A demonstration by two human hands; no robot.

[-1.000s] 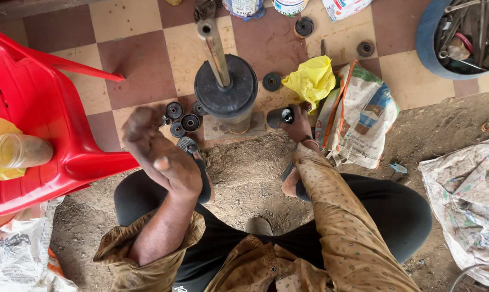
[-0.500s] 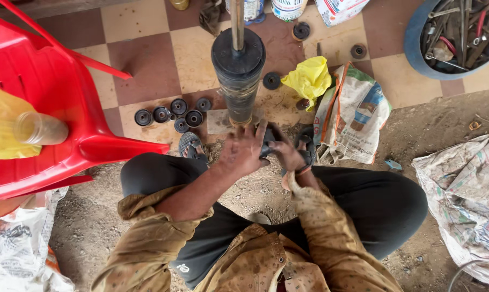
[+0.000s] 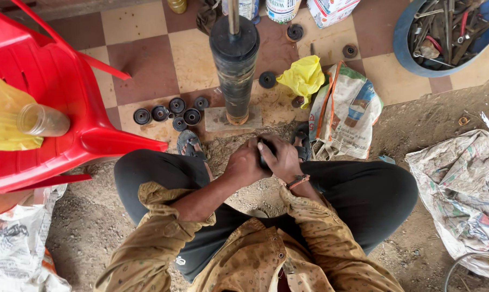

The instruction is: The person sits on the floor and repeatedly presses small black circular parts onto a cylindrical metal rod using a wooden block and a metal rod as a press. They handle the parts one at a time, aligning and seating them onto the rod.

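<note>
The head camera looks down on a person who sits on the sandy ground with the knees apart. Both hands meet in front of the body, just above the sand. The left hand (image 3: 243, 165) and the right hand (image 3: 283, 160) are wrapped together around a small dark round part (image 3: 263, 154), so that only a narrow strip of it shows between the fingers. The grip is tight and closed from both sides; what kind of part it is I cannot tell.

Just beyond the hands, at the near edge of the tiled floor, a tall black cylinder (image 3: 234, 65) with a thin rod on top stands upright on a flat block (image 3: 217, 119). To the left of this block, a group of small black discs (image 3: 171, 112) lies on the tiles. More discs lie further away, near the yellow cloth (image 3: 304, 77) and the printed sack (image 3: 343, 113). A red plastic chair (image 3: 55, 103) with a clear bottle (image 3: 42, 120) on it is at the left edge, and a blue tub of tools (image 3: 404, 38) is in the far right corner.

To work well here, I think the part should stay low and close to the body. Both palms should press evenly, because sand on the fingers can make it slip. The part should also not touch the ground.
</note>
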